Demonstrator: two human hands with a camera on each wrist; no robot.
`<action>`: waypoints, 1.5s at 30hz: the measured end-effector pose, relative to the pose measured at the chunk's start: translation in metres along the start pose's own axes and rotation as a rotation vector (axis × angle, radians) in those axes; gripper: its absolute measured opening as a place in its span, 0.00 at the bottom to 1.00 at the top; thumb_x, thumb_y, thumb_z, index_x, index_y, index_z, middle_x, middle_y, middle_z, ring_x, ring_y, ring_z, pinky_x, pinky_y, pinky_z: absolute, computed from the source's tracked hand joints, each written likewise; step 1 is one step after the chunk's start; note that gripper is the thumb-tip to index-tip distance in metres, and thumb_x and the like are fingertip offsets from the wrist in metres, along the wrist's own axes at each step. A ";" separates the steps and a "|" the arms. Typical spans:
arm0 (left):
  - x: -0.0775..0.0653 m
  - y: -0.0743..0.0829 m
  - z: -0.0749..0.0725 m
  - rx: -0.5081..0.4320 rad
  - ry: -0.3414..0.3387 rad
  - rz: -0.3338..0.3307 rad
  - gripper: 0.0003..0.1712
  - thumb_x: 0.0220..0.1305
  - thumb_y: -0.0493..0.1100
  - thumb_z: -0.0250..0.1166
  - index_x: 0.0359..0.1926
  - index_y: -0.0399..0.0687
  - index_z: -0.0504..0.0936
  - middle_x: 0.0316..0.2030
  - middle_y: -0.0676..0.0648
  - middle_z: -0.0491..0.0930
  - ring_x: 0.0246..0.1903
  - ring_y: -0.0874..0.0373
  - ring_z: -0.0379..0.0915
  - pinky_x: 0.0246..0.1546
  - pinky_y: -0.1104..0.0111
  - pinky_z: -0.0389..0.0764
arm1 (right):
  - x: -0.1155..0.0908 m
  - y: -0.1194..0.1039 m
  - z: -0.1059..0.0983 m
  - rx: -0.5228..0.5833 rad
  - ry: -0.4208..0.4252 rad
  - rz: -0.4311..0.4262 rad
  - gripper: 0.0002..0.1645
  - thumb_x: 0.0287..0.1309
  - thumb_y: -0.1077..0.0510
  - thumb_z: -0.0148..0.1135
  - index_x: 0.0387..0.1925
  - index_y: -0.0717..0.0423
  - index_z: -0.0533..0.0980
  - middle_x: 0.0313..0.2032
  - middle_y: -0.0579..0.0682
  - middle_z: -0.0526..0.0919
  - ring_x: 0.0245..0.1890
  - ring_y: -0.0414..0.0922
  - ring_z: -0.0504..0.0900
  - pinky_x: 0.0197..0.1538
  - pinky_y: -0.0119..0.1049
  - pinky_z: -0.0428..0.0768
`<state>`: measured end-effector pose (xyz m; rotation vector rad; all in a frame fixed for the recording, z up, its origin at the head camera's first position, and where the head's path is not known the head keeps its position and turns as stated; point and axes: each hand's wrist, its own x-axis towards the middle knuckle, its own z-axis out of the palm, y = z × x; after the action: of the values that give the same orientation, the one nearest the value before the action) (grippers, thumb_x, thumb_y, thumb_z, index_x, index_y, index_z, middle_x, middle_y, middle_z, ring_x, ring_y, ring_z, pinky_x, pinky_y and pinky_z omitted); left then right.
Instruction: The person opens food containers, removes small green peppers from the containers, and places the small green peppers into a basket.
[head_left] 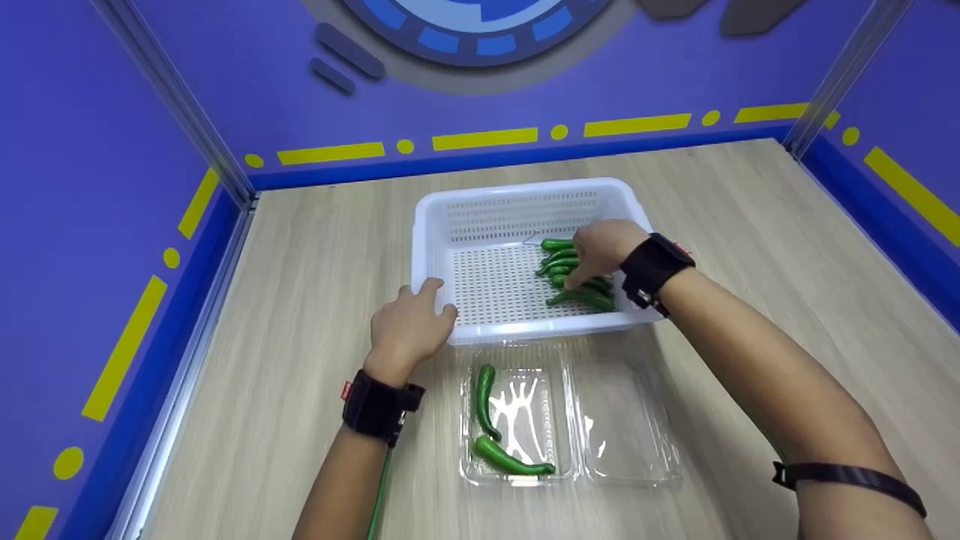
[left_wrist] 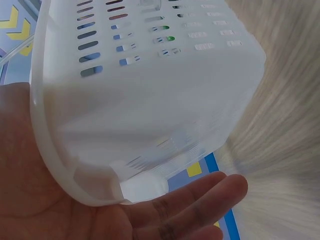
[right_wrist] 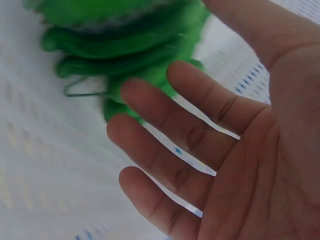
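Note:
Several green chili peppers (head_left: 559, 262) lie side by side in the right part of a white perforated basket (head_left: 491, 330). My right hand (head_left: 607, 247) reaches over them, its fingers apart and slightly bent in the right wrist view, with nothing held between them. At the basket's front left corner my left hand (head_left: 409, 326) rests against the rim, its fingers extended along the outside in the left wrist view. In front of the basket lies an unfolded clear plastic container (head_left: 577, 420). One pepper (head_left: 486, 401) lies lengthwise in its left half, and another pepper (head_left: 514, 461) lies near the front.
Blue panels (head_left: 487, 112) with yellow marks enclose the back and sides of the wooden table (head_left: 322, 285). The container's right half (head_left: 630, 420) lies beneath the right forearm's side, close to the basket's front wall.

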<state>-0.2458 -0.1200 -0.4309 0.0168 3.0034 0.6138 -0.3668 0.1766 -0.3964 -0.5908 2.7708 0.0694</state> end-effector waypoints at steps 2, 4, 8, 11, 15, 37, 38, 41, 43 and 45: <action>0.000 0.000 -0.001 0.005 0.004 -0.002 0.33 0.71 0.59 0.48 0.73 0.55 0.69 0.60 0.34 0.76 0.47 0.36 0.80 0.44 0.46 0.79 | -0.003 0.001 -0.007 0.061 0.045 -0.015 0.36 0.48 0.34 0.75 0.11 0.46 0.61 0.14 0.40 0.58 0.17 0.40 0.58 0.23 0.35 0.56; 0.000 0.000 -0.002 0.009 0.006 -0.004 0.33 0.71 0.59 0.48 0.73 0.55 0.69 0.60 0.33 0.76 0.47 0.36 0.80 0.43 0.46 0.79 | -0.007 0.000 -0.013 0.102 0.084 -0.032 0.35 0.50 0.34 0.74 0.12 0.47 0.61 0.14 0.40 0.58 0.17 0.40 0.58 0.23 0.35 0.56; 0.001 0.001 -0.003 0.012 0.007 -0.010 0.33 0.71 0.60 0.49 0.73 0.55 0.69 0.60 0.33 0.76 0.47 0.37 0.80 0.43 0.47 0.79 | -0.017 -0.001 -0.023 0.165 0.164 -0.065 0.30 0.55 0.35 0.71 0.19 0.51 0.68 0.18 0.44 0.67 0.20 0.42 0.65 0.26 0.35 0.62; 0.001 0.001 -0.002 0.010 0.007 -0.013 0.34 0.71 0.60 0.49 0.73 0.55 0.69 0.61 0.33 0.76 0.47 0.38 0.80 0.44 0.47 0.79 | -0.026 -0.001 -0.027 0.210 0.231 -0.108 0.27 0.58 0.36 0.70 0.23 0.53 0.73 0.21 0.47 0.74 0.22 0.44 0.71 0.28 0.36 0.66; 0.001 0.002 -0.001 0.008 0.004 -0.015 0.34 0.71 0.60 0.49 0.73 0.55 0.69 0.61 0.34 0.76 0.49 0.38 0.79 0.46 0.46 0.79 | -0.040 -0.003 -0.030 0.274 0.320 -0.154 0.23 0.60 0.40 0.70 0.28 0.55 0.76 0.25 0.49 0.79 0.24 0.45 0.73 0.30 0.37 0.70; 0.002 0.002 0.000 0.017 -0.012 -0.026 0.34 0.71 0.60 0.48 0.74 0.57 0.68 0.61 0.35 0.76 0.47 0.38 0.80 0.45 0.46 0.79 | -0.134 -0.087 0.002 0.239 0.565 -0.453 0.16 0.53 0.45 0.76 0.37 0.47 0.80 0.34 0.40 0.85 0.35 0.39 0.81 0.41 0.36 0.81; 0.002 0.002 0.000 0.016 -0.012 -0.027 0.34 0.71 0.60 0.48 0.74 0.57 0.67 0.62 0.35 0.76 0.47 0.38 0.80 0.45 0.46 0.79 | -0.135 -0.092 0.007 0.219 0.524 -0.485 0.15 0.53 0.45 0.76 0.37 0.46 0.81 0.35 0.40 0.85 0.36 0.39 0.82 0.42 0.36 0.81; 0.002 0.001 0.000 0.013 -0.014 -0.028 0.34 0.71 0.60 0.48 0.74 0.57 0.67 0.62 0.35 0.76 0.48 0.37 0.80 0.46 0.46 0.79 | -0.134 -0.107 0.024 0.160 0.391 -0.594 0.15 0.53 0.46 0.75 0.40 0.46 0.83 0.38 0.42 0.87 0.38 0.40 0.84 0.44 0.37 0.83; 0.003 0.001 0.000 0.012 -0.015 -0.028 0.34 0.71 0.60 0.48 0.74 0.57 0.67 0.63 0.35 0.75 0.49 0.37 0.79 0.46 0.45 0.79 | -0.132 -0.115 0.035 0.124 0.306 -0.653 0.16 0.53 0.48 0.75 0.41 0.47 0.83 0.39 0.42 0.86 0.39 0.40 0.84 0.45 0.37 0.83; 0.002 0.001 0.000 0.013 -0.019 -0.027 0.34 0.71 0.60 0.48 0.74 0.57 0.67 0.63 0.35 0.75 0.49 0.36 0.80 0.46 0.45 0.79 | -0.130 -0.120 0.046 0.078 0.245 -0.691 0.17 0.51 0.50 0.76 0.42 0.48 0.83 0.39 0.42 0.86 0.39 0.41 0.84 0.45 0.37 0.83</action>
<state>-0.2479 -0.1192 -0.4312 -0.0177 2.9843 0.5874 -0.1922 0.1224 -0.3987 -1.5757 2.6022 -0.2775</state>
